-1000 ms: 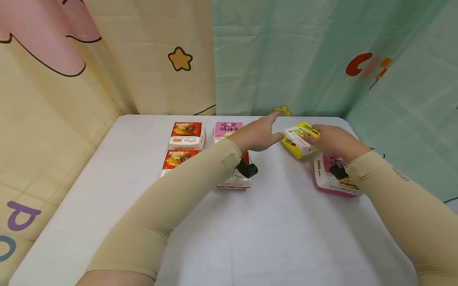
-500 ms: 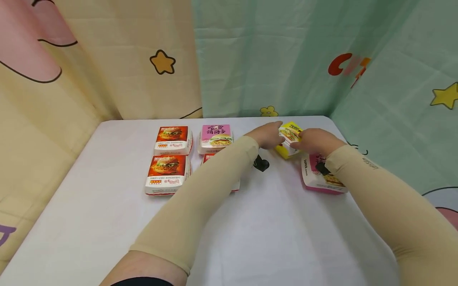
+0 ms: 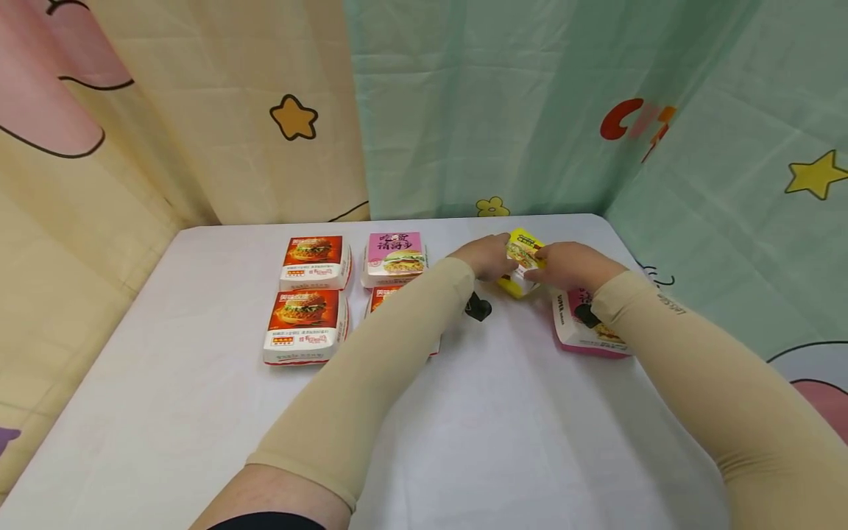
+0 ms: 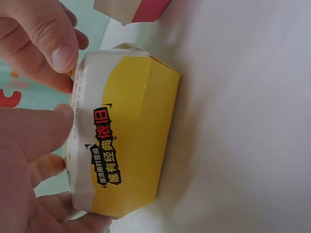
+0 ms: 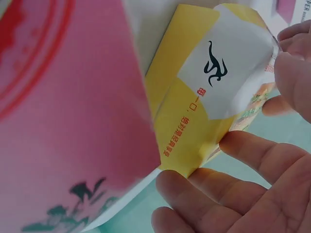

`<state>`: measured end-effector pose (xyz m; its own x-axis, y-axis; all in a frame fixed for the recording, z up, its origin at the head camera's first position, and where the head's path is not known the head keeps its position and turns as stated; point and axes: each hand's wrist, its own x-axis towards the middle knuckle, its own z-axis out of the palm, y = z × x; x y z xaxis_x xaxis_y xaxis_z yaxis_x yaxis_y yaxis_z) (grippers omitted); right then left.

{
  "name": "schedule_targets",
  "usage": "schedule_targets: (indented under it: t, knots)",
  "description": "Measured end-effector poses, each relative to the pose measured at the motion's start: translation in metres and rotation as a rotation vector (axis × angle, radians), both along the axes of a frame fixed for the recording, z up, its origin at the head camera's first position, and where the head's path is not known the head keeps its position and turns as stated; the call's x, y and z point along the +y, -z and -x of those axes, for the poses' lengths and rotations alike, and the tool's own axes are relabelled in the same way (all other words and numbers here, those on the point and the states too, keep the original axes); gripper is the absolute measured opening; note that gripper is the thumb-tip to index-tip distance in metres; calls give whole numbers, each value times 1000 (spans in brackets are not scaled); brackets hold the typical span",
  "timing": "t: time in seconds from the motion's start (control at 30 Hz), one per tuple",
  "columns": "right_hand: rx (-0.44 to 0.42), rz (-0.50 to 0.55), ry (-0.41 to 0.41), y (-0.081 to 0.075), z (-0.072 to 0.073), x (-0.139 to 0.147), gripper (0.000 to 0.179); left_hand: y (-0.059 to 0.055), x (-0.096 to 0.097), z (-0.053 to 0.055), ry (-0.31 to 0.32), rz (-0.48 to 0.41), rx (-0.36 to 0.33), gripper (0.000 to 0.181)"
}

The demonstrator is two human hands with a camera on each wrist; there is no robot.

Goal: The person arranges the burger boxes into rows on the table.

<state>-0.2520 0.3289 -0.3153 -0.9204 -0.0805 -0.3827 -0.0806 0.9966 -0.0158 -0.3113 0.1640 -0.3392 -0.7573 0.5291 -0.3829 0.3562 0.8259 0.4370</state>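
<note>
A yellow and white burger box [image 3: 522,258] stands toward the back right of the table. My left hand [image 3: 486,256] grips it from the left, thumb on the lid edge and fingertips round one end, as the left wrist view shows [image 4: 24,145]. From the right, my right hand [image 3: 571,265] holds the same box, its fingers bent against the far side in the right wrist view [image 5: 262,189]. The box's yellow base [image 4: 141,141] sits on or just above the cloth; I cannot tell which. Beneath my right wrist is a pink and white burger box [image 3: 588,341], partly covered.
On the left, two red burger boxes [image 3: 307,318] stand one behind the other. Beside them is a pink box [image 3: 395,254], with another red box [image 3: 382,294] in front, mostly behind my left sleeve. Curtains [image 3: 477,110] enclose the white table's back and sides.
My left hand has come right, from apart to gripping the yellow box. My right hand has stayed at it. The head view has turned right, so everything appears shifted left.
</note>
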Motion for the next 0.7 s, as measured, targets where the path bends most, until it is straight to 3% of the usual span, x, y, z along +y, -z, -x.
schedule_targets:
  t: [0.13, 0.43, 0.7]
  knots:
    - [1, 1, 16, 4, 1, -2, 71, 1, -3, -1, 4, 4, 1, 70]
    - [3, 5, 20, 9, 4, -4, 68, 10, -6, -2, 6, 13, 109, 63]
    - [-16, 2, 36, 7, 2, -9, 69, 15, -6, -1, -43, -32, 80, 65]
